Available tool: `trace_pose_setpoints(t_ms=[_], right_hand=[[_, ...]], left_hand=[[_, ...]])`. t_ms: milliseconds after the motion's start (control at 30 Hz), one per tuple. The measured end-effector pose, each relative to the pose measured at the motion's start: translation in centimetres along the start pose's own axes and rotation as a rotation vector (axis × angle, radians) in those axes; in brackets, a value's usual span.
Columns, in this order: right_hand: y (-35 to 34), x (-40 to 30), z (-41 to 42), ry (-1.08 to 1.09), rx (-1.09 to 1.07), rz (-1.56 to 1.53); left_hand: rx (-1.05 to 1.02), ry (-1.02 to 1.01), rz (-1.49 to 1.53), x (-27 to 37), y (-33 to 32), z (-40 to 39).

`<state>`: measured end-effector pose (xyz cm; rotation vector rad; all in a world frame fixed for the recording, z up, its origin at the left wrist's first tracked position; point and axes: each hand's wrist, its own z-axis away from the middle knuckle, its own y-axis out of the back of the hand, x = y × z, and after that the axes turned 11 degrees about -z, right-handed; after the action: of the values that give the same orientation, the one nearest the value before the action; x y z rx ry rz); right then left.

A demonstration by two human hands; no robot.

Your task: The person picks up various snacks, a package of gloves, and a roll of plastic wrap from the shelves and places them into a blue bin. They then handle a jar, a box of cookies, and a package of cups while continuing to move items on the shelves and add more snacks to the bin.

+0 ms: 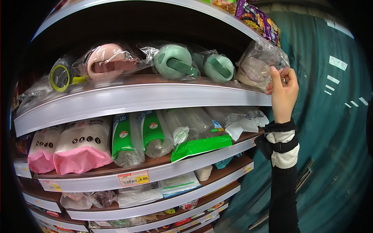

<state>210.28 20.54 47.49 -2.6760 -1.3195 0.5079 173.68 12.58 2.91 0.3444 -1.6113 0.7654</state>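
My right hand (285, 84) is raised at the right end of an upper shelf (145, 92). Its thumb and fingers pinch the clear plastic bag (275, 55) around a cream-coloured container (252, 72), which sits at the shelf's end. Left of it lie two mint-green handled containers, the smaller one (219, 67) nearer and the larger one (176, 61) farther along. A pink handled container (106, 61) follows, also in clear wrap. At the far left, a clear vessel with a lime-green ring (60, 78) lies in plastic. My left hand is out of view.
Stacked clear plastic cups (128, 139) and pink-ended cup packs (83, 145) fill the shelf below. A price tag (133, 178) is on its front edge. Purple snack bags (258, 20) lie on the shelf overhead. To the right is a glossy teal surface (323, 131) with light reflections.
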Motion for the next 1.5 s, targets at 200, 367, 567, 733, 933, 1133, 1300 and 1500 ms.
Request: trace_pose_setpoints(t_ms=[200, 367, 567, 733, 933, 1133, 1300, 1500], right_hand=[[-0.5, 0.3, 0.7, 0.041, -0.038, -0.081], [0.3, 0.5, 0.7, 0.054, -0.106, -0.001], [-0.3, 1.7, -1.1, -0.085, -0.191, -0.027], [-2.8, 3.7, -2.5, -0.075, -0.126, 0.097], [-2.7, 6.0, -2.6, 0.054, -0.126, 0.322], [-2.1, 4.2, -0.8, 0.068, -0.027, 0.319], [1.3, 1.3, 3.3, 0.006, -0.044, -0.021], [4.3, -0.4, 9.0, -0.128, -0.172, 0.006]], left_hand=[[0.055, -0.020, -0.028, 0.2, 0.1, -0.5], [0.011, -0.003, -0.039, -0.4, 0.4, -0.8], [0.015, 0.018, -0.065, -1.4, 0.7, -1.2], [0.030, 0.039, -0.071, -1.2, 0.3, -1.0], [0.031, 0.021, -0.060, -1.9, 0.6, -0.7], [0.030, 0.029, -0.049, -1.7, 0.4, -0.5], [0.030, 0.034, -0.066, -1.4, 0.3, -0.3], [0.037, 0.092, -0.092, -1.2, -0.1, -0.6]])
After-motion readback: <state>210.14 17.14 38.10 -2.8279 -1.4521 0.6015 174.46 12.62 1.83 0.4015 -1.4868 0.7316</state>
